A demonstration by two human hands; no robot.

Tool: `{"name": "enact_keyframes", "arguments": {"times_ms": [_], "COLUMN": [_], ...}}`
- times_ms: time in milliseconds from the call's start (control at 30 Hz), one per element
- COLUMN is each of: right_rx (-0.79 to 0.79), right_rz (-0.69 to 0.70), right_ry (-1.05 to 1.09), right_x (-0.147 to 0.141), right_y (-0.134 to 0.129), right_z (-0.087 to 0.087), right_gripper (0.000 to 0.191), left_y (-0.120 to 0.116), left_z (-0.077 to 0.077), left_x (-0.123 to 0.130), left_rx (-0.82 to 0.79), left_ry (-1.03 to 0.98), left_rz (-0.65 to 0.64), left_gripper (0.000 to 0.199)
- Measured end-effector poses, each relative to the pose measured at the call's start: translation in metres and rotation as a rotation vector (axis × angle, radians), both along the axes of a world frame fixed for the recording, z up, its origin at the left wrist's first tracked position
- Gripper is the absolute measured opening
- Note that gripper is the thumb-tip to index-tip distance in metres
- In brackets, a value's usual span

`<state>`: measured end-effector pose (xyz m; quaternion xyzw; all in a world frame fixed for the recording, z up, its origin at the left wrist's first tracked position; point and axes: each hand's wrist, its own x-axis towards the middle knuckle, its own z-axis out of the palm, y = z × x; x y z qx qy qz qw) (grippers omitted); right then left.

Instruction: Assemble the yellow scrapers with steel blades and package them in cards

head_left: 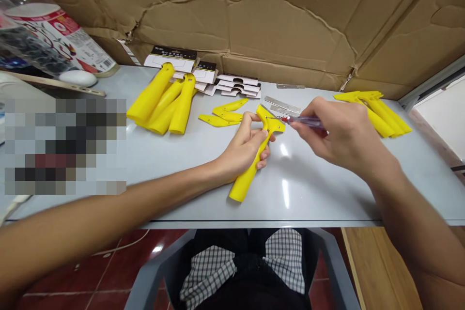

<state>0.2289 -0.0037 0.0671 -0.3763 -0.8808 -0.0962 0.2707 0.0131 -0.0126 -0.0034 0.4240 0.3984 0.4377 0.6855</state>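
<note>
My left hand (250,143) is wrapped around a yellow plastic scraper (250,174), its wide head pointing away from me. Between the fingers of my right hand (337,131) is a screwdriver (308,122) with a clear purplish handle. The screwdriver's tip meets the scraper's head near a screw hole; I cannot make out a screw there. Just behind lie thin metal blades (283,105). Several loose yellow head plates (221,121) rest left of the scraper.
Yellow handles (160,101) are piled at the left, in front of packaging cards (238,86). More yellow scrapers (378,111) lie stacked at the right. A plastic bottle (61,34) stands at the back left. Cardboard (269,24) walls the table's (174,164) far side.
</note>
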Motion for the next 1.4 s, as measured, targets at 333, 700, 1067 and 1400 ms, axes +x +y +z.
{"name": "enact_keyframes", "arguments": {"times_ms": [333,700,1067,1400], "right_rx": [-0.061,0.015,-0.104,-0.160], "right_rz": [-0.053,-0.057,-0.056,-0.205], "right_ry": [-0.003,-0.003,-0.040,-0.093], "right_x": [0.006,0.012,0.009,0.005], "right_y": [0.009,0.009,0.004,0.003], "right_z": [0.001,0.005,0.008,0.008], "right_gripper": [0.013,0.018,0.018,0.026], "left_y": [0.001,0.001,0.000,0.000], "left_z": [0.001,-0.003,-0.001,0.000], "left_x": [0.001,0.001,0.001,0.001], "left_rx": [0.009,0.015,0.031,0.031], "left_ry": [-0.004,-0.011,-0.004,0.016], "left_rz": [0.005,-0.055,-0.049,-0.022], "left_gripper": [0.023,0.018,0.017,0.019]}}
